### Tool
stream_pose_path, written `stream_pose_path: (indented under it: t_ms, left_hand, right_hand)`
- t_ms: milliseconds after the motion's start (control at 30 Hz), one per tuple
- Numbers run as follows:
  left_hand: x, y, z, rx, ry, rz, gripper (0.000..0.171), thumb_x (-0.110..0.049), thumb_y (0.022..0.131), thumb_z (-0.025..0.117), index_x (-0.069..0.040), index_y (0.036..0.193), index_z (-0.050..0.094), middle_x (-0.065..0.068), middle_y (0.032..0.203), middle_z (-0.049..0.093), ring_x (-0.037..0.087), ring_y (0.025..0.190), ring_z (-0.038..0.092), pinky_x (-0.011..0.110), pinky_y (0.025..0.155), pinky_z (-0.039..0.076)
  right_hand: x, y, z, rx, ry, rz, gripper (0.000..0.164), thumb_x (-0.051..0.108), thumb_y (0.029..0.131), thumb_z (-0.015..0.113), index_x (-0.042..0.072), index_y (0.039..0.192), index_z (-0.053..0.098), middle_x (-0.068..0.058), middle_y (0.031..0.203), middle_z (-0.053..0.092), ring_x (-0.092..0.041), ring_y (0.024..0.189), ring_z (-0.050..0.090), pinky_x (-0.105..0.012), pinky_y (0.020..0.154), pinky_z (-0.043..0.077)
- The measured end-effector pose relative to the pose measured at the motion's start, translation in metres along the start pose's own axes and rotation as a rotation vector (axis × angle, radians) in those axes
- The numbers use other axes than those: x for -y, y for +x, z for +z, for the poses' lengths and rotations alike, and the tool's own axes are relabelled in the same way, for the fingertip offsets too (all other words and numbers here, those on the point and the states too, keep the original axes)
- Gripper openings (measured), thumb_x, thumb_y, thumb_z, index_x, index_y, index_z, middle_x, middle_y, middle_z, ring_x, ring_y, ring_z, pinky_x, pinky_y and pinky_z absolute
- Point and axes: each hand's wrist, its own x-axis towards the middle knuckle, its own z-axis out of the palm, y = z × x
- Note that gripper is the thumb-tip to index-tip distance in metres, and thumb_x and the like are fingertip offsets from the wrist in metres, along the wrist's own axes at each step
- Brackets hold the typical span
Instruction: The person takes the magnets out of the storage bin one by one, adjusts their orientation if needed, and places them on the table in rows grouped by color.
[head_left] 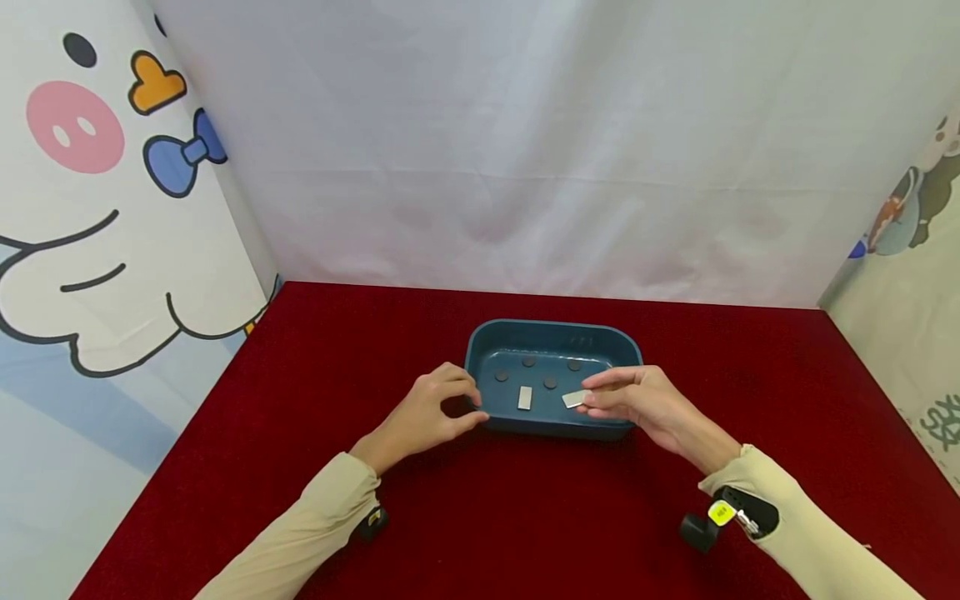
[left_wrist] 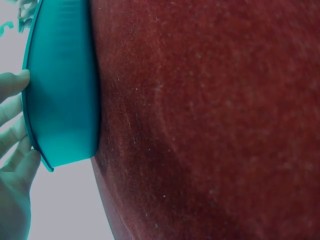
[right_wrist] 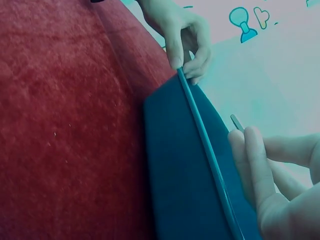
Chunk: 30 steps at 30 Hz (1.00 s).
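A dark blue rectangular plastic basin [head_left: 555,427] with rounded corners sits on the red cloth. My left hand [head_left: 426,414] holds its near left corner, thumb and fingers on either side of the rim; the right wrist view shows this grip too. My right hand [head_left: 637,404] pinches a small flat silvery rectangular piece [head_left: 574,398] over the right part of the basin. In the right wrist view this piece [right_wrist: 237,123] appears edge-on, sticking out past the fingertips. A similar rectangular piece [head_left: 525,397] lies on the basin floor, along with several small dark round discs [head_left: 551,383].
Red cloth [head_left: 480,517] covers the table. A pale curtain [head_left: 525,208] hangs behind it, and a cartoon-printed panel [head_left: 112,275] stands on the left. Another printed panel [head_left: 911,333] borders the right side.
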Motion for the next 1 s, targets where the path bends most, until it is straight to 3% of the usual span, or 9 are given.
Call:
stream_pose_path:
  t_ms: [400,1000]
  left_hand:
    - [0.000,0.001,0.000,0.005,0.000,-0.007,0.014,-0.024,0.079,0.078,-0.013,0.085,0.070,-0.004,0.096,0.060,0.011,0.093,0.051,0.030,0.080,0.049]
    - [0.000,0.001,0.001,0.002,0.001,0.001,0.013,-0.024,0.079,0.078,-0.015,0.085,0.069,-0.005,0.095,0.060,0.010,0.093,0.051,0.029,0.079,0.049]
  right_hand:
    - [-0.006,-0.008,0.009,0.033,0.096,-0.015,0.020,-0.002,0.086,0.065,0.000,0.105,0.069,-0.014,0.096,0.069,-0.026,0.088,0.069,-0.037,0.084,0.051]
    - [-0.011,-0.012,0.025,0.022,0.144,-0.031,0.019,-0.006,0.085,0.064,0.002,0.101,0.070,-0.016,0.099,0.067,-0.026,0.088,0.069,-0.040,0.085,0.050]
